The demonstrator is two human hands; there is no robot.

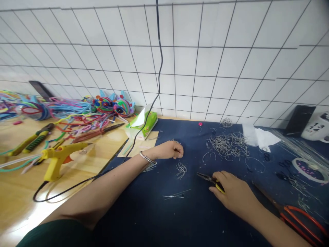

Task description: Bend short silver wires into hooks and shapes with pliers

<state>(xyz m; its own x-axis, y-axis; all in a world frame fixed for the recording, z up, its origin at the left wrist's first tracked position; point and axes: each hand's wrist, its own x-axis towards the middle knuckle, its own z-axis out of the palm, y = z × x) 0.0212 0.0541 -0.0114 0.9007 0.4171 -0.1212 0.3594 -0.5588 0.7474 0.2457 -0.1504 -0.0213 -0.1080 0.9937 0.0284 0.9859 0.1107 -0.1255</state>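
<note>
Tissue (143, 116) in green box (152, 123), pink bits (305, 168) in dish (309, 177), pliers (205, 177) between

Free passage: a bare strip of dark blue cloth (193, 145) between the left hand (169, 150) and the pliers (212, 179) in the right hand (232, 188); a curved-wire bundle (181, 169) and crossed straight wires (173, 196) intrude nearby; the tangled wire heap (227, 144) closes the right rear; a black cable (160, 61) bars the left, before the tissue box (152, 122); red-handled shears (281, 209) flank the right forearm (267, 221).
</note>
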